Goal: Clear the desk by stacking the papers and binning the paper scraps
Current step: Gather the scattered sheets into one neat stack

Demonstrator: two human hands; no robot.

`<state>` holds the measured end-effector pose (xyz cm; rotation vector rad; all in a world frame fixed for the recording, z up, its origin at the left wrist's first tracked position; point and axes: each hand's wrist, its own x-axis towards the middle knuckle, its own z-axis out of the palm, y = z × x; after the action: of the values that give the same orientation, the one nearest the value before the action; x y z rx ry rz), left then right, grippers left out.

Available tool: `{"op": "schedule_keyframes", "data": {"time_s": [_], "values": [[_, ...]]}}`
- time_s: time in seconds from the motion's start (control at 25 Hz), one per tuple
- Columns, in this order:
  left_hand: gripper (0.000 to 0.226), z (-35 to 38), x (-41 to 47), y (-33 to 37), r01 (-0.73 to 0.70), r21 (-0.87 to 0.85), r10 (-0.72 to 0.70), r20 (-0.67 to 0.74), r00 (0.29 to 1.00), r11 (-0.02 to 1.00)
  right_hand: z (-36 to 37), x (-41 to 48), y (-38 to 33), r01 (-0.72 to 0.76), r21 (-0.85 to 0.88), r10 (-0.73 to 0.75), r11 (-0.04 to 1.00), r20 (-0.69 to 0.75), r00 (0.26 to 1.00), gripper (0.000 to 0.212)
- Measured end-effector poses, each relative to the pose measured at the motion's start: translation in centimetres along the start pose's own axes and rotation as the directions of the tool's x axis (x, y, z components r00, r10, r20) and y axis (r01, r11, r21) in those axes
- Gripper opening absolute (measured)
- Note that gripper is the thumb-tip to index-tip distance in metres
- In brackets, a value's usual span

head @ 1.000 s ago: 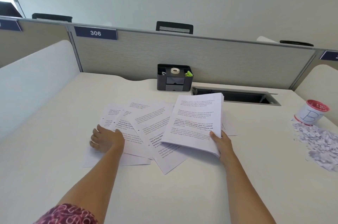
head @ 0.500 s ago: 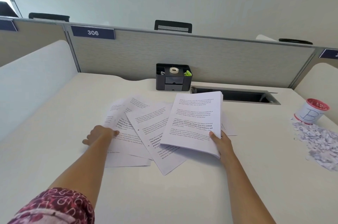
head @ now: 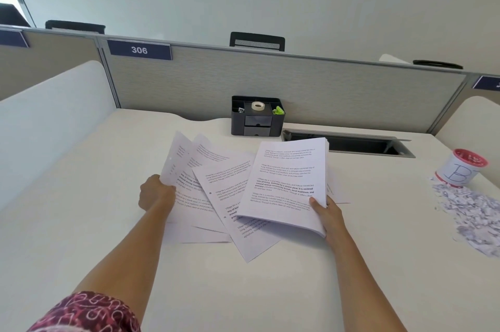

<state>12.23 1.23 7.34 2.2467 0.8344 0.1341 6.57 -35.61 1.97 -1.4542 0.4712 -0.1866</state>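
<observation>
Head view, left hand (head: 156, 194): outstretched, pinching loose white printed sheets (head: 186, 169).
Right hand (head: 328, 214): gripping thick white paper stack (head: 289, 182), thumb atop.

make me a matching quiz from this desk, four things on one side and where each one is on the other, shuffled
1 paper stack
2 leftmost sheet
3 tape roll
4 paper scraps

A in the black organiser
B gripped by the right hand
C piled beside the red-rimmed cup
D held at its edge by the left hand

Pairs: 1-B, 2-D, 3-A, 4-C
</observation>
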Motion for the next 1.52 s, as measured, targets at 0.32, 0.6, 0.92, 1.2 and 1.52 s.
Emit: {"op": "schedule_keyframes", "data": {"time_s": [0.32, 0.6, 0.92, 1.2, 1.52], "values": [[0.037, -1.6, -1.3, 3.7, -0.161, -0.343, 0.06, -0.286, 0.956, 0.926, -0.1, 0.1, 0.2, -0.011, -0.016, 0.011, 1.0, 0.006, 1.0, 0.028], [0.035, -4.2, -2.4, 8.5, -0.354, -0.668, 0.095, -0.392, 0.915, 0.655, -0.1, 0.2, 0.2, -0.018, -0.028, 0.019, 0.999, 0.023, 1.0, 0.029], [0.036, 2.8, -4.2, 7.8, -0.085, -0.659, 0.295, 0.215, 0.931, 0.747, -0.3, -0.3, -0.2, -0.028, -0.079, 0.036, 0.996, 0.102, 0.994, 0.027], [0.039, 7.8, -8.6, 4.6, -0.137, -0.403, 0.312, 0.408, 0.858, 0.905, -0.3, -0.6, -0.5, -0.088, -0.091, 0.1, 0.992, 0.141, 0.985, 0.036], [0.064, 9.6, -9.1, 3.8, -0.302, -0.193, 0.356, 0.588, 0.726, 0.934, 0.6, -0.9, -1.8, -0.28, -0.099, 0.293, 0.955, 0.172, 0.94, 0.048]]}}
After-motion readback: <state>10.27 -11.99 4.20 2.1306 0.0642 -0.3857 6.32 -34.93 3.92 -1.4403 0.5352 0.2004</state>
